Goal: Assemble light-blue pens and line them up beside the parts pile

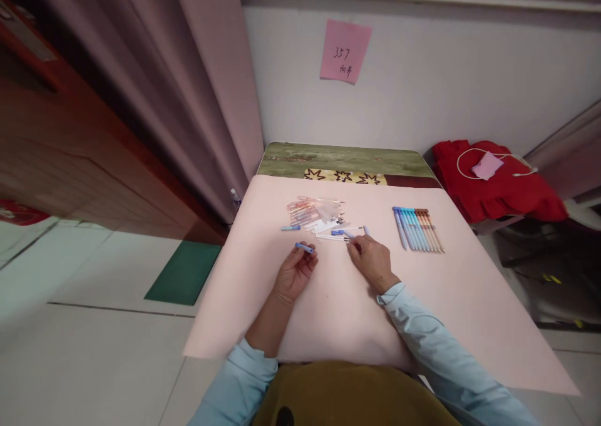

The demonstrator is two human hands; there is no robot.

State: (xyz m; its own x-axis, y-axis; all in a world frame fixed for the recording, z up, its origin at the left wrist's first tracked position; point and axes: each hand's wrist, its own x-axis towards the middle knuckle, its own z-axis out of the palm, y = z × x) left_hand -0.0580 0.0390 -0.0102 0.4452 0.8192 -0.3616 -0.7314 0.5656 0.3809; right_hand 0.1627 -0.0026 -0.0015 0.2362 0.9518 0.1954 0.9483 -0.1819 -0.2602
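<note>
My left hand [297, 272] is palm up above the table, thumb and fingers closed on a short blue pen part [304, 247]. Over the middle of the table, my right hand [372, 260] has its fingertips pinched together beside the dark tips of some white pen refills [330, 237]; what they grip, if anything, is too small to make out. Just beyond the right fingers lie a blue pen piece [337, 232] and a pale blue piece [367, 230]. Another blue pen part [290, 228] lies beyond my left hand. A loose pile of clear, pinkish pen barrels [307, 210] is behind these.
At the right stands a neat row of assembled pens [417, 230], blue through brown. The pale pink table cover [328, 326] hangs past the front edge. Red cloth [498, 188] with a white cord is beyond the right side; a wooden door [117, 144] and curtain flank the left.
</note>
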